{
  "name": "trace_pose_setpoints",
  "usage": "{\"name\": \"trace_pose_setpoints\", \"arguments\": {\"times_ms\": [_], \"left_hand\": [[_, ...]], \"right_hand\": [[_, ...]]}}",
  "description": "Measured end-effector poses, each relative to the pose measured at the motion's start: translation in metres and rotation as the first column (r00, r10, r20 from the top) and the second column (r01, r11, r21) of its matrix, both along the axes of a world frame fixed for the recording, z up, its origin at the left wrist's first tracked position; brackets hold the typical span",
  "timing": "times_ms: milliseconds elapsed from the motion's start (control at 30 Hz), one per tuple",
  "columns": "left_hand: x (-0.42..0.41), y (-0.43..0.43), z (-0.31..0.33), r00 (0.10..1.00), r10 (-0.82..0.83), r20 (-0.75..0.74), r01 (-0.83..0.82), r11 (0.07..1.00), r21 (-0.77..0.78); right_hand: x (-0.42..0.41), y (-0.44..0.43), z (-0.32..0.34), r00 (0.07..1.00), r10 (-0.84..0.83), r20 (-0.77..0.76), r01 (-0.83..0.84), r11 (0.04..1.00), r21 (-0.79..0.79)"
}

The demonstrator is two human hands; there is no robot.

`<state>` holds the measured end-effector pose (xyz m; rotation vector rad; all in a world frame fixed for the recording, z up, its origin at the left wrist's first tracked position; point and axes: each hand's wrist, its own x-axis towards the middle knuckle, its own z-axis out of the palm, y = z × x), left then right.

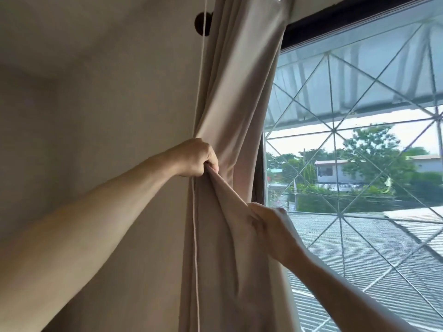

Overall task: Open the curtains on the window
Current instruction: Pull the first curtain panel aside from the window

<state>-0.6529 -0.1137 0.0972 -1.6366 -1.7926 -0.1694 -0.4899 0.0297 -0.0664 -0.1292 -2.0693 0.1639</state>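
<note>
Head view: beige curtain (239, 97) is bunched at the window's (359, 164) left edge. Left hand (195, 158) and right hand (275, 232) both clench fabric folds. Gathering step; next, likely securing beside the cord (195, 224).

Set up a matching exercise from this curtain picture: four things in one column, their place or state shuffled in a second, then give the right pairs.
Things:
1. left hand
2. right hand
3. cord
4. window grille

Place or state:
A. hangs straight down along the curtain's left edge
B. white diagonal bars crossing the glass
C. fist closed on the curtain, higher up
D. pinches a curtain fold lower down, by the window

Pairs: 1-C, 2-D, 3-A, 4-B
</note>
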Motion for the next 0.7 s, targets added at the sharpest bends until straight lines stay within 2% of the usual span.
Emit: {"name": "trace_pose_setpoints", "arguments": {"times_ms": [100,300,500,600,700], "left_hand": [[-0.013,0.002,0.002,1.0,-0.019,-0.007,0.019,1.0,0.002],[-0.027,0.006,0.003,1.0,0.003,0.025,-0.003,1.0,-0.014],[-0.006,0.013,-0.008,0.996,0.085,0.035,-0.075,0.971,-0.229],[0.014,0.023,-0.012,0.998,0.039,0.054,-0.025,0.97,-0.242],[0.036,0.041,-0.016,0.997,-0.02,0.068,0.031,0.986,-0.161]], "right_hand": [[-0.014,-0.005,-0.003,0.999,-0.001,-0.035,0.0,1.0,-0.011],[-0.038,-0.009,-0.018,1.0,0.016,0.019,-0.015,0.999,-0.043],[-0.024,-0.005,-0.034,0.973,0.128,0.194,-0.091,0.978,-0.188],[0.0,0.008,-0.035,0.986,0.069,0.153,-0.053,0.993,-0.11],[0.034,0.022,-0.034,0.986,-0.102,0.129,0.11,0.992,-0.061]]}}
